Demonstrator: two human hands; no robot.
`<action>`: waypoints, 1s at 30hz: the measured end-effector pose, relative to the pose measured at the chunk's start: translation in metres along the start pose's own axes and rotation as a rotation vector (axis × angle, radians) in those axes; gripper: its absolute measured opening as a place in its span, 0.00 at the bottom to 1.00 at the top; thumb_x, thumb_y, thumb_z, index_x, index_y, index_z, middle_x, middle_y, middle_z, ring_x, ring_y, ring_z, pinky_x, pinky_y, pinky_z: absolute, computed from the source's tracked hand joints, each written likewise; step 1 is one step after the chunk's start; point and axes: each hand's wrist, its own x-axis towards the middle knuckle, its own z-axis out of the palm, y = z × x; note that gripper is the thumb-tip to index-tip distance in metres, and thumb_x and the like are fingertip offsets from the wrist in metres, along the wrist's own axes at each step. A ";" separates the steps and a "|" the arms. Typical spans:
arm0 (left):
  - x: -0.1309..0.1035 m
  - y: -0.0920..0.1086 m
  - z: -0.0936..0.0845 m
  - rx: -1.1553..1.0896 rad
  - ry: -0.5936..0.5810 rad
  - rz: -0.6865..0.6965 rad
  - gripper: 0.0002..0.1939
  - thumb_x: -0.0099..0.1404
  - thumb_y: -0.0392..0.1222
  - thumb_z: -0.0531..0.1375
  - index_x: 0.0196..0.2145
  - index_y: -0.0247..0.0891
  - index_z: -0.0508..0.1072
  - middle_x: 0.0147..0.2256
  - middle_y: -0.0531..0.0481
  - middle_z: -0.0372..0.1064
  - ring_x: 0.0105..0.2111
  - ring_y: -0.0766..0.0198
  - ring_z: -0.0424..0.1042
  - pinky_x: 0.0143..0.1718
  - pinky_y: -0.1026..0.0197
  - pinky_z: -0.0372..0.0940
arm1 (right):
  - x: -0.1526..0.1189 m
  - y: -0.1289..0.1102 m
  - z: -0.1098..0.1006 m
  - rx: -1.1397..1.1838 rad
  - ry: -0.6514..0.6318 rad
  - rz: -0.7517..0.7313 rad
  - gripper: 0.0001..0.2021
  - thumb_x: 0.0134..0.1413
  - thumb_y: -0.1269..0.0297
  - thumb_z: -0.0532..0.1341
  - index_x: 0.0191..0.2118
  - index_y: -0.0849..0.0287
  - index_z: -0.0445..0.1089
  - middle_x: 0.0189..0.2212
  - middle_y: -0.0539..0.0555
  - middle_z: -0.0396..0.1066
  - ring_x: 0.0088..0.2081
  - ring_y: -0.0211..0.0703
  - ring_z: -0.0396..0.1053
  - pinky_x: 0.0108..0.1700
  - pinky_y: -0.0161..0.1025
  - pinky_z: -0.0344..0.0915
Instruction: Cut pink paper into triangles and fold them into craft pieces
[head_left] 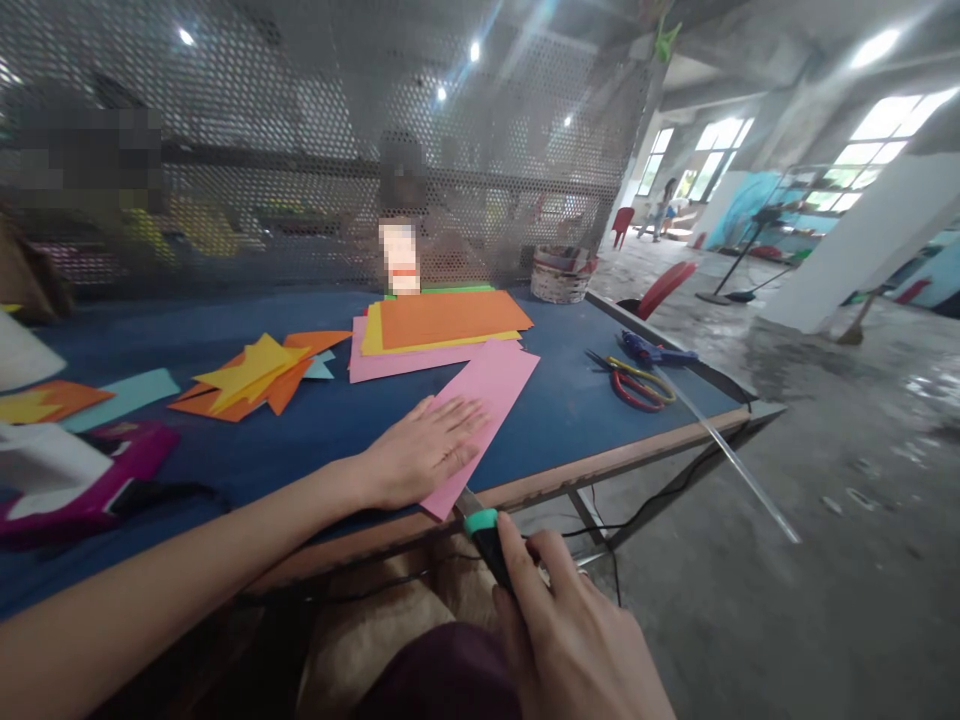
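Observation:
My left hand (431,450) lies flat on a strip of pink paper (502,385), fingers stretched out, pressing it to the blue tabletop. The strip sits at a slant, its near end reaching the table's front edge. In my right hand (566,610) is a knife (486,535) with a black and green handle. Its blade meets the near end of the pink paper; whether the tip is under the sheet or between folds, I cannot tell. Behind the strip lies a stack of orange (450,318), yellow and pink paper sheets.
Cut orange and yellow paper pieces (259,375) lie at the left, near a magenta and white tape dispenser (90,470). Red-and-yellow-handled scissors (637,388), a blue glue gun (656,350) and a clear stick (735,460) are at the right. A woven basket (562,275) stands behind.

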 end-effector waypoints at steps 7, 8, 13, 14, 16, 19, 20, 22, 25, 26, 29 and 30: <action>0.000 -0.001 0.001 -0.003 0.006 0.007 0.30 0.72 0.56 0.31 0.67 0.46 0.41 0.68 0.56 0.32 0.68 0.61 0.35 0.65 0.46 0.32 | 0.002 0.006 -0.006 0.024 -0.030 0.000 0.23 0.62 0.66 0.48 0.62 0.64 0.53 0.42 0.60 0.70 0.29 0.41 0.74 0.21 0.32 0.69; 0.000 -0.001 0.001 -0.002 0.003 0.007 0.30 0.72 0.56 0.31 0.67 0.46 0.41 0.68 0.56 0.32 0.68 0.61 0.35 0.65 0.46 0.32 | 0.002 0.007 -0.006 0.031 -0.041 0.000 0.23 0.62 0.66 0.48 0.62 0.64 0.53 0.42 0.60 0.70 0.29 0.42 0.74 0.20 0.33 0.69; 0.000 -0.001 0.002 -0.024 0.018 0.009 0.30 0.72 0.57 0.32 0.67 0.46 0.42 0.68 0.55 0.33 0.68 0.60 0.36 0.65 0.45 0.32 | 0.002 0.010 -0.007 0.112 -0.080 0.010 0.23 0.64 0.65 0.47 0.63 0.63 0.52 0.42 0.60 0.69 0.31 0.44 0.75 0.23 0.36 0.72; 0.000 -0.002 0.002 -0.031 0.023 0.011 0.30 0.72 0.57 0.32 0.67 0.46 0.43 0.68 0.55 0.33 0.67 0.60 0.36 0.65 0.45 0.32 | 0.002 0.010 -0.008 0.130 -0.087 0.011 0.23 0.64 0.65 0.47 0.63 0.63 0.52 0.43 0.60 0.69 0.31 0.44 0.75 0.24 0.36 0.72; 0.000 -0.002 0.002 -0.037 0.028 0.014 0.30 0.72 0.57 0.32 0.67 0.46 0.43 0.68 0.55 0.34 0.67 0.60 0.36 0.65 0.46 0.33 | 0.002 0.011 -0.008 0.155 -0.098 0.004 0.23 0.64 0.65 0.47 0.63 0.63 0.52 0.44 0.62 0.68 0.31 0.43 0.75 0.25 0.36 0.73; 0.000 -0.002 0.002 -0.023 0.021 0.016 0.30 0.72 0.57 0.31 0.67 0.46 0.42 0.68 0.56 0.34 0.67 0.61 0.36 0.65 0.46 0.33 | 0.001 0.008 -0.006 0.159 -0.102 -0.014 0.23 0.65 0.64 0.46 0.63 0.64 0.53 0.46 0.64 0.68 0.30 0.41 0.75 0.28 0.36 0.73; 0.000 -0.002 0.003 -0.018 0.021 0.018 0.30 0.72 0.57 0.31 0.67 0.46 0.42 0.68 0.56 0.34 0.67 0.61 0.36 0.65 0.45 0.33 | 0.001 0.008 -0.005 0.160 -0.101 -0.016 0.23 0.66 0.64 0.45 0.63 0.65 0.53 0.46 0.64 0.68 0.30 0.40 0.74 0.29 0.35 0.73; 0.000 -0.002 0.003 -0.013 0.027 0.023 0.30 0.72 0.57 0.31 0.67 0.46 0.42 0.68 0.56 0.34 0.67 0.60 0.36 0.65 0.45 0.33 | 0.000 0.006 -0.004 0.164 -0.098 -0.012 0.23 0.66 0.63 0.45 0.63 0.65 0.53 0.46 0.64 0.68 0.29 0.39 0.74 0.29 0.34 0.73; 0.001 -0.002 0.003 -0.019 0.038 0.025 0.30 0.72 0.57 0.32 0.67 0.46 0.43 0.68 0.55 0.35 0.67 0.60 0.37 0.65 0.45 0.34 | -0.002 0.005 -0.002 0.146 -0.066 0.011 0.22 0.66 0.63 0.45 0.62 0.63 0.55 0.45 0.63 0.69 0.29 0.39 0.74 0.29 0.34 0.73; 0.001 -0.002 0.004 -0.021 0.042 0.026 0.30 0.72 0.57 0.32 0.67 0.46 0.43 0.68 0.55 0.35 0.67 0.60 0.37 0.65 0.45 0.34 | -0.002 0.006 -0.001 0.136 -0.053 0.017 0.22 0.65 0.63 0.45 0.62 0.63 0.55 0.45 0.63 0.69 0.29 0.40 0.74 0.29 0.34 0.73; 0.000 -0.002 0.004 -0.026 0.053 0.030 0.29 0.72 0.56 0.32 0.67 0.46 0.43 0.68 0.54 0.36 0.67 0.59 0.37 0.65 0.45 0.35 | -0.004 0.007 -0.001 0.113 -0.047 0.005 0.23 0.66 0.63 0.44 0.63 0.64 0.53 0.46 0.64 0.69 0.30 0.41 0.75 0.27 0.34 0.72; 0.000 -0.002 0.004 -0.028 0.052 0.030 0.29 0.72 0.56 0.32 0.67 0.46 0.43 0.68 0.54 0.35 0.67 0.59 0.37 0.65 0.45 0.35 | -0.004 0.007 -0.001 0.106 -0.050 0.001 0.23 0.66 0.63 0.44 0.63 0.64 0.52 0.46 0.64 0.69 0.31 0.41 0.75 0.26 0.34 0.72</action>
